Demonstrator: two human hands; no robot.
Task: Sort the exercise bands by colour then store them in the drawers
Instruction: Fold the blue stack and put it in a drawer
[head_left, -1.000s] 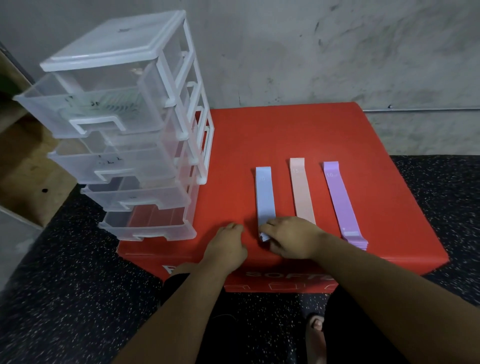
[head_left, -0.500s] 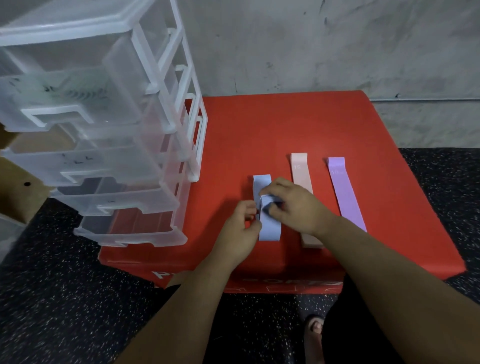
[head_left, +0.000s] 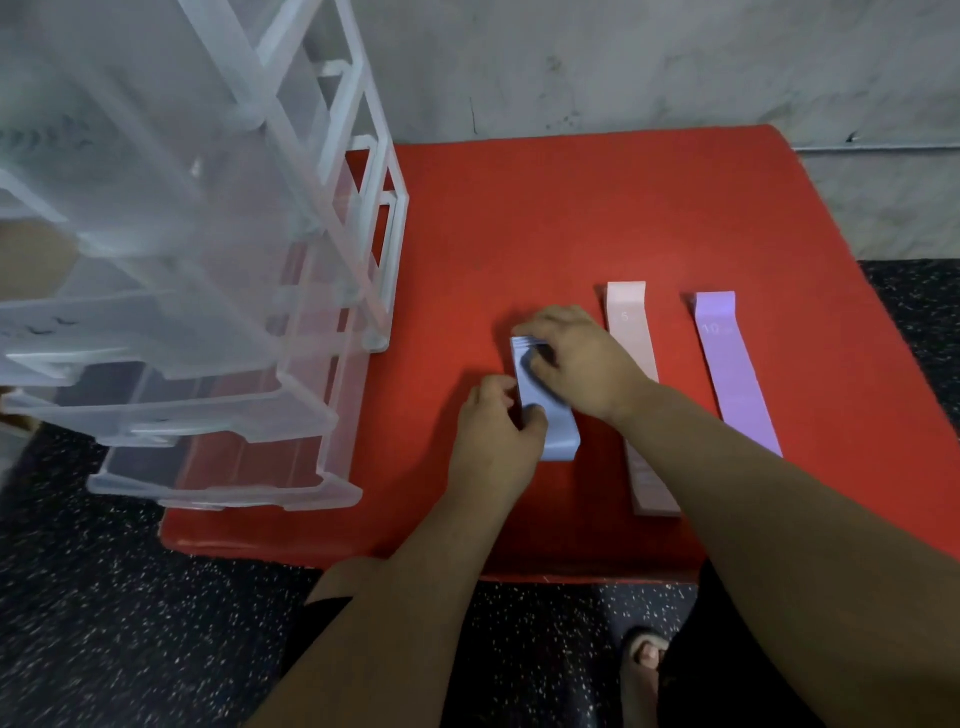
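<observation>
Dim, flat indoor light with soft shadows; slight motion blur throughout, and wide-angle distortion bends the edges.

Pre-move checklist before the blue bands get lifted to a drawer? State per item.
1. Grip on blue bands: ok. Left hand pinches the left edge, and right hand holds the folded far end.
2. Fold finished: cannot tell, because the right hand covers it.
3. Colours kept separate: ok. Pink bands and purple bands lie apart on the red pad.
4. Right forearm clear of pink bands: not ok. It crosses over them, and contact cannot be told.
5. Drawers pulled out: ok.
6. Target drawer empty: cannot tell, because the plastic is blurred.
</observation>
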